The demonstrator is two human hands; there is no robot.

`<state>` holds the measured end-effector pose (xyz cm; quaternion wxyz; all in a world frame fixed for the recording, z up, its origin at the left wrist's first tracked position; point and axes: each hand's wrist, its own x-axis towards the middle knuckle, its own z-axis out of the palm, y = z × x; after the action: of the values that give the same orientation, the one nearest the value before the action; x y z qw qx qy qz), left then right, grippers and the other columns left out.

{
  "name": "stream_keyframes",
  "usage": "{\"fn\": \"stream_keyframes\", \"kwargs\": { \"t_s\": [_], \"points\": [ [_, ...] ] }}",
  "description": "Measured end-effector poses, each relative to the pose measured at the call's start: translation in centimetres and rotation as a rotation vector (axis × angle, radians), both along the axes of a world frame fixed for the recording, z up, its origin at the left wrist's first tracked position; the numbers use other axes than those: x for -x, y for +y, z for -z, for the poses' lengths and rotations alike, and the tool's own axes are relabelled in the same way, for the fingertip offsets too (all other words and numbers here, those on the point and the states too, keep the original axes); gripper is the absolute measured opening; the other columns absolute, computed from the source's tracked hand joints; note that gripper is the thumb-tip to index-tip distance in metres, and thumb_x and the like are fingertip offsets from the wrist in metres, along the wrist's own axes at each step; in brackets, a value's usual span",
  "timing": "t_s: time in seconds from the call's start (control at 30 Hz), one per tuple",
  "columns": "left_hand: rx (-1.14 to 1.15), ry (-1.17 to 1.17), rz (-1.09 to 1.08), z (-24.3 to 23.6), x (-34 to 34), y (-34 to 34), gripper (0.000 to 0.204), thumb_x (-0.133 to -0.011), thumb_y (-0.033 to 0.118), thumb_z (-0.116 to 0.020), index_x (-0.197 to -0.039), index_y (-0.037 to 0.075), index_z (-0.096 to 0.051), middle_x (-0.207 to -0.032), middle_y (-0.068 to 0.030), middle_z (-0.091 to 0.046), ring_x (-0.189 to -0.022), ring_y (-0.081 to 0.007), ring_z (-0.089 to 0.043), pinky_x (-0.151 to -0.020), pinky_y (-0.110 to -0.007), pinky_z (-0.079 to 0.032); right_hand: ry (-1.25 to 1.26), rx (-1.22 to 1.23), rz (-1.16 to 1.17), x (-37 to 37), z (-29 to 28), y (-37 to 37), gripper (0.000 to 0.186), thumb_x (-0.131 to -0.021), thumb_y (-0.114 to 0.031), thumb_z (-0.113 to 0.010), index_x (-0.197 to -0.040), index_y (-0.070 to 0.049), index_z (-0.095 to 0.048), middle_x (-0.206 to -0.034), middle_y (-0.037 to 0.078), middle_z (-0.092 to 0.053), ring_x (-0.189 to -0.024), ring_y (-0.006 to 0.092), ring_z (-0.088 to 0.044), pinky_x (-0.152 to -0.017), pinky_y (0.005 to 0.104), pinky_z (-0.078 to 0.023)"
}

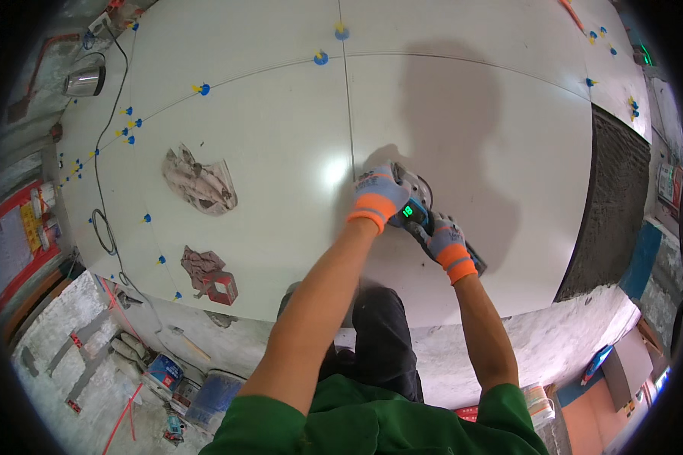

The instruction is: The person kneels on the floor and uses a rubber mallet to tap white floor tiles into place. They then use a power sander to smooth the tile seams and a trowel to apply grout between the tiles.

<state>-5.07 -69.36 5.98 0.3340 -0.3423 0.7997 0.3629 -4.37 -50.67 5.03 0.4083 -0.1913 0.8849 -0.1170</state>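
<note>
A handheld tile vibrator (420, 191) with a green lit display and a dark body stands on a large glossy light tile (508, 152), close to the seam between two tiles. My left hand (379, 188), in a grey glove with an orange cuff, is closed round the tool's upper left side. Lower on the right, my right hand (445, 236), gloved the same way, grips its dark handle. The fingertips of both hands are partly hidden, and so is the underside of the tool.
Blue and yellow levelling clips (321, 58) stick up along the seams. A dirty rag (199, 182) and a smaller cloth (203, 265) beside a red frame-shaped thing (221, 288) lie left. Dark mortar (607, 197) borders the tile on the right. A cable (99, 167) runs along the left.
</note>
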Motion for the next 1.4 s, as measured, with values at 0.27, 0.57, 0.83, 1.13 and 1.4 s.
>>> {"fn": "stream_keyframes", "kwargs": {
  "t_s": [0.27,0.57,0.83,1.13,1.4],
  "points": [
    [0.076,-0.084,-0.012,-0.8,1.2,0.2,0.052,-0.075,0.040,-0.058,-0.114,0.006,-0.055,-0.107,-0.0178,-0.062,-0.101,-0.0341,-0.058,-0.089,-0.041,-0.044,-0.189,-0.078,0.076,0.1,0.9,-0.1,0.062,-0.080,-0.058,-0.053,-0.117,-0.008,-0.055,-0.093,0.020,-0.065,-0.088,0.0373,-0.061,-0.078,0.0448,-0.048],
    [0.217,0.024,0.029,0.8,-0.4,1.0,0.043,-0.074,0.041,-0.057,-0.101,0.007,-0.059,-0.100,-0.0122,-0.061,-0.089,-0.0315,-0.061,-0.078,-0.042,-0.048,-0.077,-0.105,0.053,-0.2,0.2,-0.5,0.046,-0.077,-0.051,-0.060,-0.095,-0.009,-0.058,-0.075,0.017,-0.065,-0.073,0.0371,-0.063,-0.068,0.0463,-0.048],
    [0.161,-0.022,0.044,0.9,-1.5,0.8,0.055,-0.073,0.042,-0.059,-0.112,0.003,-0.057,-0.100,-0.0180,-0.061,-0.091,-0.0344,-0.059,-0.081,-0.043,-0.048,-0.222,-0.141,0.080,-0.8,0.1,-0.7,0.052,-0.075,-0.053,-0.060,-0.098,-0.005,-0.056,-0.085,0.020,-0.064,-0.082,0.0370,-0.062,-0.073,0.0464,-0.048],
    [0.188,0.029,0.039,1.4,-3.2,0.8,0.046,-0.072,0.038,-0.060,-0.101,0.003,-0.060,-0.095,-0.0160,-0.062,-0.086,-0.0342,-0.060,-0.076,-0.043,-0.049,-0.242,-0.132,0.049,-1.7,0.1,-0.8,0.051,-0.074,-0.051,-0.063,-0.095,-0.005,-0.055,-0.087,0.020,-0.063,-0.083,0.0375,-0.061,-0.073,0.0462,-0.048],
    [0.196,0.138,0.045,1.6,-4.3,0.9,0.037,-0.072,0.037,-0.060,-0.090,0.005,-0.060,-0.088,-0.0139,-0.061,-0.081,-0.0325,-0.060,-0.073,-0.042,-0.049,-0.226,-0.114,0.101,-3.3,0.1,-0.7,0.054,-0.075,-0.053,-0.061,-0.097,-0.005,-0.055,-0.089,0.021,-0.063,-0.085,0.0389,-0.061,-0.072,0.0477,-0.048]
  ]
}}
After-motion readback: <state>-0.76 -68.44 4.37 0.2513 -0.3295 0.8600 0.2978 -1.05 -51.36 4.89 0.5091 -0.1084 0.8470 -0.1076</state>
